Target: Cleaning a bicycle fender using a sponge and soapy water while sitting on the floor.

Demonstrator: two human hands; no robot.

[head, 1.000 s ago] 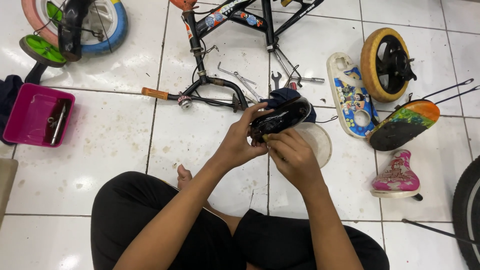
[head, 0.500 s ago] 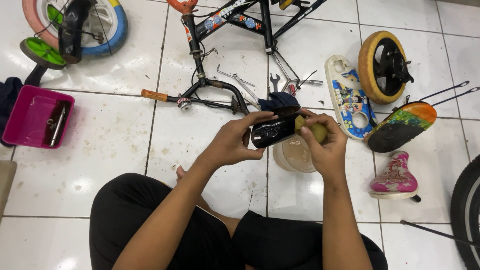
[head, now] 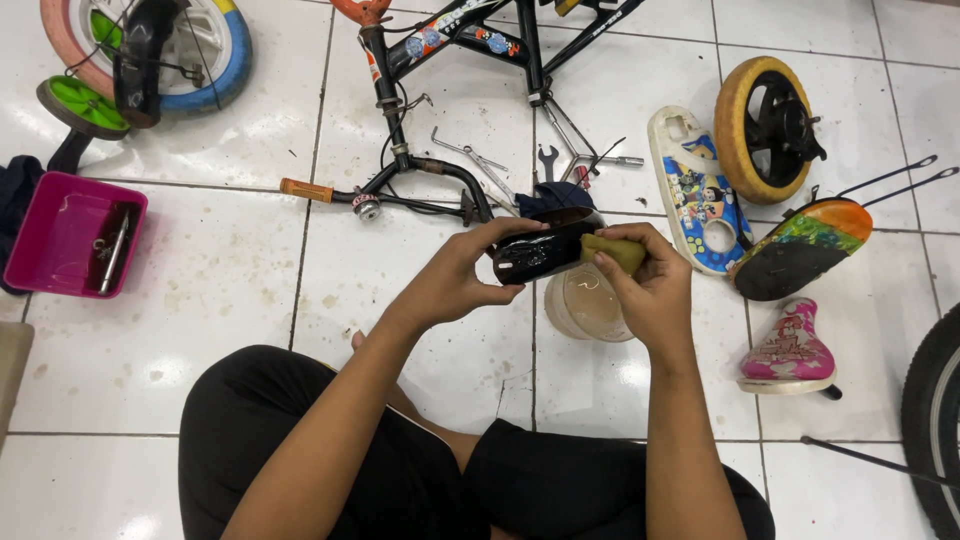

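Note:
My left hand (head: 455,280) grips a glossy black curved bicycle part (head: 535,255), probably a fender piece, held above the tiled floor. Against its right end my right hand (head: 650,290) presses a yellow-green sponge (head: 617,250). A clear round bowl of cloudy liquid (head: 588,305) sits on the floor just under both hands. A dark blue cloth (head: 553,197) lies just beyond the black part.
A small bicycle frame (head: 440,40) with an orange grip lies ahead, wrenches (head: 470,155) beside it. A pink tray (head: 65,235) holds tools at left. Wheels (head: 150,50), a yellow wheel (head: 770,125), a printed chain guard (head: 695,190), a colourful fender (head: 800,245) and a pink saddle (head: 790,350) surround me.
My right hand shifted from over the black part to its right end, and the sponge came into view in its fingers. The left hand keeps its hold.

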